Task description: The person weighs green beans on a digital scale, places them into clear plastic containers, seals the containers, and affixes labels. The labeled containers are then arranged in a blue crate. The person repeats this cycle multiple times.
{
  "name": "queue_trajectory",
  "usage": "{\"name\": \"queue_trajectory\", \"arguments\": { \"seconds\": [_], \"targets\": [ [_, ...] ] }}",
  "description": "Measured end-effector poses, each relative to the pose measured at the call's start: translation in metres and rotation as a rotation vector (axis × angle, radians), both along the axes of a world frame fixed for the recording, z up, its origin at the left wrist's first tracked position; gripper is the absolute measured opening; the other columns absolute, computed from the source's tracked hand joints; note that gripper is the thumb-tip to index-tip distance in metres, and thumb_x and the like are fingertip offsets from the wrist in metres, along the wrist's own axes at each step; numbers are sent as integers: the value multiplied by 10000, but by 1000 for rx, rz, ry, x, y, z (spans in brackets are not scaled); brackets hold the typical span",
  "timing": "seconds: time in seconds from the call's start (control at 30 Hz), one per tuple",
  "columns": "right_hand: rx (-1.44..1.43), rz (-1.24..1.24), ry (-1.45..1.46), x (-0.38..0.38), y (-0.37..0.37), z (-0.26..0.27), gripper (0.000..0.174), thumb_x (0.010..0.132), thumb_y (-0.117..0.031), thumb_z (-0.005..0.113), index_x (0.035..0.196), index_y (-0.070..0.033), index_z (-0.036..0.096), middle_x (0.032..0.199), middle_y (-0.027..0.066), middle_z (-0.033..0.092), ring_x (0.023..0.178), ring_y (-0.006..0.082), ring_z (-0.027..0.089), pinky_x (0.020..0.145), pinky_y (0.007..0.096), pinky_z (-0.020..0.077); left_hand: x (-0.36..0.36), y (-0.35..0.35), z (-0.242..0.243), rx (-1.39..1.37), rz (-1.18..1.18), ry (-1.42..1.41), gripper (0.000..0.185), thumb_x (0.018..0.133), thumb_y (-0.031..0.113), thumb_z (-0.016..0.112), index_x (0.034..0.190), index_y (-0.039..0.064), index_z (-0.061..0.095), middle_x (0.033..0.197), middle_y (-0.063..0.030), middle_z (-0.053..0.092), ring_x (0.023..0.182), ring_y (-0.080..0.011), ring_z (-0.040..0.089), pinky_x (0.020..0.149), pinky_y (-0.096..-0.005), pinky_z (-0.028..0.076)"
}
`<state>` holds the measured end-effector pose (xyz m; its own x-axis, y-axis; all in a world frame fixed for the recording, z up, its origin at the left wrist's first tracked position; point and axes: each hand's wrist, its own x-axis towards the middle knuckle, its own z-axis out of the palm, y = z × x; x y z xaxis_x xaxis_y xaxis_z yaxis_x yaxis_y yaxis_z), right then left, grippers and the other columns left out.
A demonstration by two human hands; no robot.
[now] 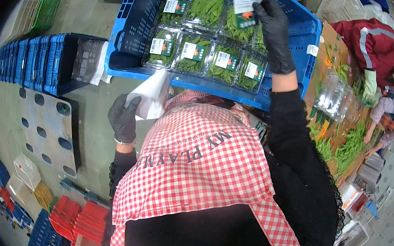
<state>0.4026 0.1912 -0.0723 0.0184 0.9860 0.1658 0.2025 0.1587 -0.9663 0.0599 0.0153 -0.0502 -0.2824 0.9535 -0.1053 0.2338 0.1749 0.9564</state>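
My right hand (274, 36), in a black glove, pinches a white and green printed label (247, 9) over the back row in a blue plastic crate (187, 82). Two rows of clear plastic boxes of green leafy vegetables (205, 9) lie in the crate. The front-row boxes (192, 53) all bear labels, as does the back-left box (172, 9); the box beside that one shows none. Below the crate's front edge, my left hand (124, 117), also black-gloved, holds a curled strip of white backing paper (150, 97) in front of the checked apron.
Nested blue crates (35, 60) stand at the left above a grey pallet (48, 130). Red crates (78, 219) are stacked lower left. On the right, a worktable (327, 139) holds greens and clear boxes, with a person in a red jacket (379, 49) and other people beside it.
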Motion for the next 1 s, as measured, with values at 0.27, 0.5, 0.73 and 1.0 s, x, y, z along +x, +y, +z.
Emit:
{"name": "queue_trajectory", "arguments": {
  "seconds": [0.27,0.5,0.73,1.0],
  "targets": [
    [-90,464,-713,-4,107,-128,389,815,-238,549,1139,-33,486,1101,148,530,983,262,528,812,355,432,7,-20,9,54,-3,462,276,610,-133,578,845,11,591,827,-81,597,748,-178,560,651,-260,432],
    [-88,659,-724,-38,157,-160,393,794,-266,576,1108,-39,512,1030,158,569,901,264,567,763,351,445,27,-37,13,-12,66,439,287,634,-114,584,876,39,602,836,-70,601,754,-168,563,643,-256,433],
    [0,715,-772,-37,156,-170,407,777,-291,595,1090,-39,526,1004,164,576,876,277,574,743,353,446,32,-34,18,-27,93,444,255,655,-89,588,872,43,607,826,-63,601,729,-158,555,636,-254,428],
    [19,650,-708,-35,145,-164,411,773,-285,605,1118,-79,521,992,176,576,828,248,586,717,340,449,32,-28,17,-8,87,426,254,655,-81,597,874,47,610,811,-59,596,710,-158,547,636,-257,426]
  ]
}}
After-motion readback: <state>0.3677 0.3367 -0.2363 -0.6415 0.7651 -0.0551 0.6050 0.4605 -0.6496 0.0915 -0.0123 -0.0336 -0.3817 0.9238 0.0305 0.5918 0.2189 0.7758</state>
